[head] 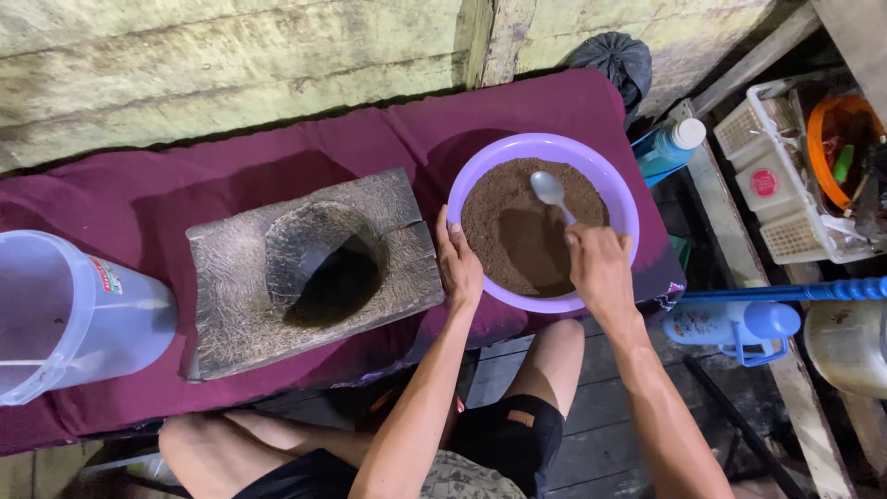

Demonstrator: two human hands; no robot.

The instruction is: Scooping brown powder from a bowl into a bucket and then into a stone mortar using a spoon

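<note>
A purple plastic bowl (621, 189) filled with brown powder (517, 231) sits on a maroon cloth (148, 199). My right hand (599, 268) grips a white spoon (550, 191) whose head rests over the powder. My left hand (458, 266) rests flat against the bowl's left rim, fingers together. Left of the bowl stands a dark wooden mortar block (305, 268) with a deep hollow.
A clear plastic jug (65, 314) lies at the cloth's left end. A black bag (617, 61) sits behind the bowl. To the right are a blue bottle (670, 148), a white basket (776, 176), an orange bowl (832, 139) and a blue pole (785, 293). My knees are below.
</note>
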